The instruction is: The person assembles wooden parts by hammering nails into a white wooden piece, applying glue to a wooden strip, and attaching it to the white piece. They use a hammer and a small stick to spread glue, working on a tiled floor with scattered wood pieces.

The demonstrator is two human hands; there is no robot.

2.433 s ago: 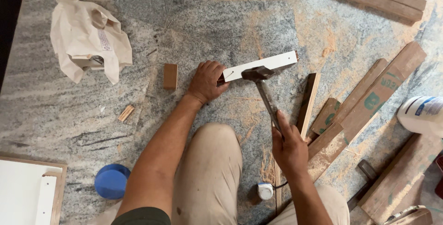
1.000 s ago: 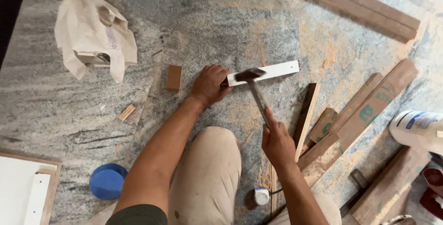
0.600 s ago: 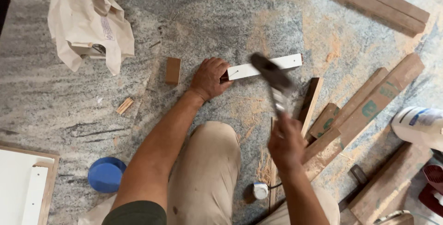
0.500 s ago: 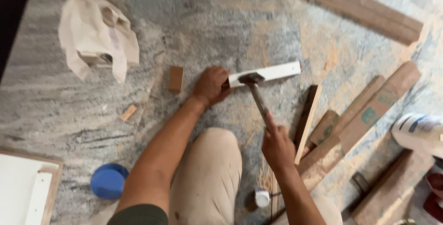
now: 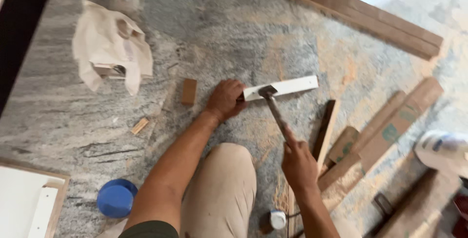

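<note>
**Hammering at the end of the white strip**

A white strip [image 5: 285, 87] is laid flat on the stone floor [image 5: 273, 28], just ahead of the bent knee [image 5: 222, 179]. Its near end is pinned by the left hand [image 5: 225, 99], which is closed down over that end with the fingers curled on the strip. A hammer [image 5: 273, 106] is gripped in the right hand [image 5: 298, 162], the fist wrapped around the lower part of the handle, and the head is seen resting on or just over the strip, close beside the left fingertips. Whether a nail is under the head cannot be told.

The blow is judged best kept short and square, so that the face lands flat and the strip is not skidded sideways on the smooth stone. The pinning fingers are very near the head, so they are better drawn back a little along the strip. A grip lower on the handle would give more swing, but control matters more here.

A small wood block [image 5: 188, 90] is lying just left of the left hand, and a crumpled cloth bag [image 5: 109, 45] is farther off to the left. Brown wood offcuts [image 5: 380, 135] are scattered to the right, and a blue lid [image 5: 116, 198] is by the left arm
</note>
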